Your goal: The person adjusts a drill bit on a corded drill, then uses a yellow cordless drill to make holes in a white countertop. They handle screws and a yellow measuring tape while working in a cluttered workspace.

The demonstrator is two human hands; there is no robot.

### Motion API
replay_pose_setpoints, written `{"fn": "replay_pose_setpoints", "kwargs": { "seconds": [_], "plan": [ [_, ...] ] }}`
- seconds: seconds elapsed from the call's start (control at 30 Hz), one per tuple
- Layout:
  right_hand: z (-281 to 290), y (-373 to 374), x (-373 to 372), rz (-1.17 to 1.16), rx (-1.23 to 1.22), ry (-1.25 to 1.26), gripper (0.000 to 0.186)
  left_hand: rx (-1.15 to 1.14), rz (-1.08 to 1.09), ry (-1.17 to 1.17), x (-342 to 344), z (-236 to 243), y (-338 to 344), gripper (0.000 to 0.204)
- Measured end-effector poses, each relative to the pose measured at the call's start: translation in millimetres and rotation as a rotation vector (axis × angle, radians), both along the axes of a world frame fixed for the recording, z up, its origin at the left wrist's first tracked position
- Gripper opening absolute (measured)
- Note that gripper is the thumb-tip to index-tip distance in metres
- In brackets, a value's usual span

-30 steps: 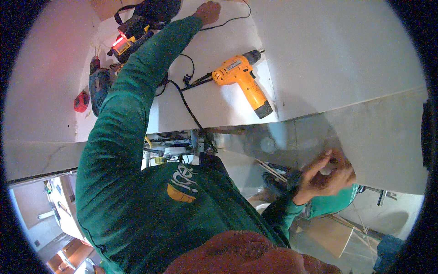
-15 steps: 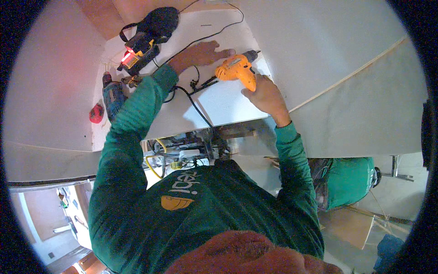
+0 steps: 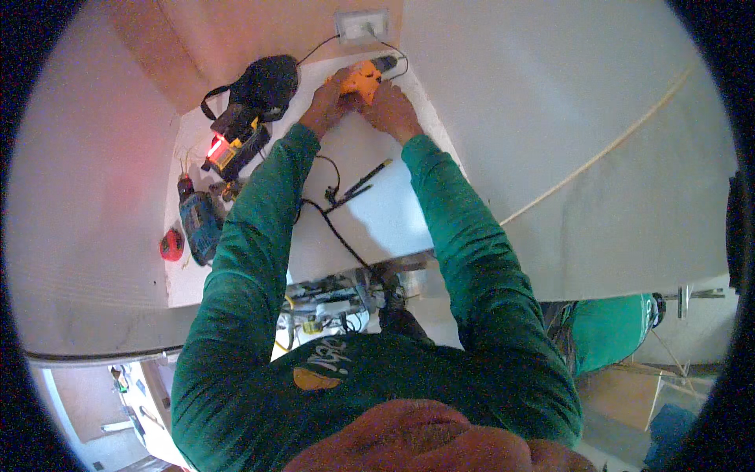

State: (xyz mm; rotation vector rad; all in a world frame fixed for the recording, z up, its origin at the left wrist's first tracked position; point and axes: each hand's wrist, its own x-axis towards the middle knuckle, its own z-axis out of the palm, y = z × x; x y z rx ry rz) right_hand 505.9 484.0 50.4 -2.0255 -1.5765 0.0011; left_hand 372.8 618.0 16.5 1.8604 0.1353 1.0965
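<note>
Both hands grip the orange cordless drill (image 3: 363, 79) near the back of the white ledge (image 3: 366, 228). My left hand (image 3: 327, 106) is closed on its left end; my right hand (image 3: 390, 110) is closed around its lower part, which the fingers hide. The black chuck points right, beside a white wall socket plate (image 3: 358, 27) with thin cords. Left of my hands lie a black bag (image 3: 267, 82), a black and yellow device with a red light (image 3: 236, 153), a teal drill (image 3: 198, 220) and a red tool (image 3: 171, 244). A black cable (image 3: 342, 240) hangs over the front edge.
Pale walls border the ledge, with a thin light strip (image 3: 594, 161) on the right. Below are cluttered tools and hoses (image 3: 322, 303). At right is what looks like another person in green (image 3: 605, 330), near a light board (image 3: 613, 401).
My right hand rose from below to the orange drill, which is now further back on the ledge. My left hand has moved onto it too. The wall socket has come into view.
</note>
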Motion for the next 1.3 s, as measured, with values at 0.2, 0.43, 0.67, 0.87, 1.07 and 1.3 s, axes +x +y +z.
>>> {"fn": "replay_pose_setpoints", "kwargs": {
  "seconds": [0.2, 0.43, 0.67, 0.87, 1.07, 1.3],
  "plan": [
    [2, -6, 16, -0.002, -0.072, -0.117, 0.071, 0.382, 0.102, 0.167, 15, -4, 9, 0.06],
    [-10, -9, 12, -0.134, 0.004, -0.038, 0.072, -0.066, -0.088, 0.129, 17, 4, -7, 0.054],
    [-14, 4, 16, -0.153, -0.05, -0.131, 0.067, -0.349, -0.127, 0.065, 33, -3, 10, 0.059],
    [-11, 21, 14, 0.042, -0.078, -0.214, 0.051, 0.532, 0.25, 0.348, 28, -23, 51, 0.088],
    [-6, 43, 23, 0.154, 0.058, -0.103, 0.053, -0.147, -0.295, 0.155, 35, -32, 90, 0.033],
    [-34, 40, 44, 0.019, 0.186, -0.021, 0.058, 0.097, -0.217, 0.397, 13, 21, 12, 0.062]
  ]
}}
